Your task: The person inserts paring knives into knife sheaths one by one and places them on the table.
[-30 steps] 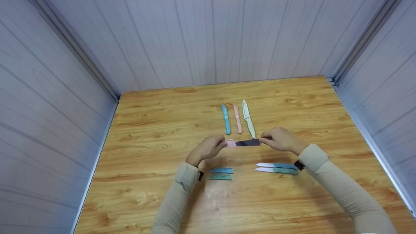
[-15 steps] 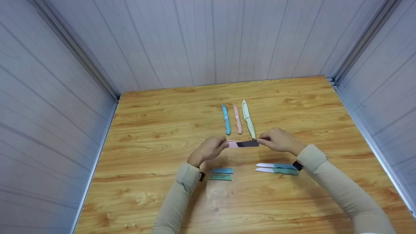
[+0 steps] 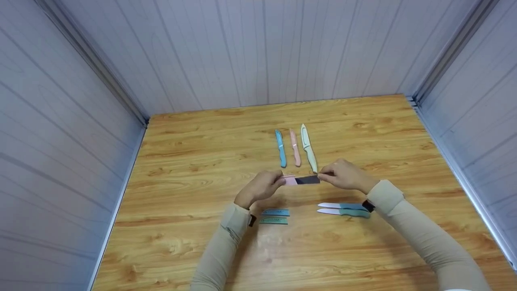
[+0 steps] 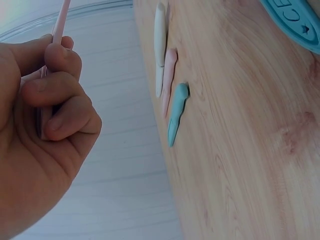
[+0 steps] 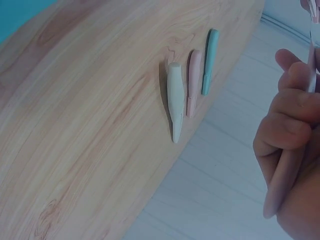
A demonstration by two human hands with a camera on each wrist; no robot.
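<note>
My left hand (image 3: 262, 186) grips a pink knife sheath (image 3: 290, 181), its fingers curled round it. A knife's dark-looking blade (image 3: 308, 180) runs from the sheath's mouth toward my right hand (image 3: 345, 174). That hand holds the knife by its pink handle (image 5: 281, 185), most of which its fingers cover. Both hands are raised over the wooden table. In the left wrist view the sheath (image 4: 61, 20) shows edge-on above the thumb. Beyond the hands lie three sheathed knives: one blue (image 3: 281, 149), one pink (image 3: 295, 148) and one white (image 3: 308, 150).
A blue sheath (image 3: 276, 212) and a green sheath (image 3: 274, 221) lie nearer the body, beside the left wrist. By the right cuff, a bare blue-handled knife (image 3: 350, 206) and a green-handled one (image 3: 353, 213) point left. Panelled walls (image 3: 258, 52) enclose the table (image 3: 194, 173).
The hands have drawn closer together, the right one shifting left and the left one slightly right. Less of the dark blade shows between them. Everything on the table stays put.
</note>
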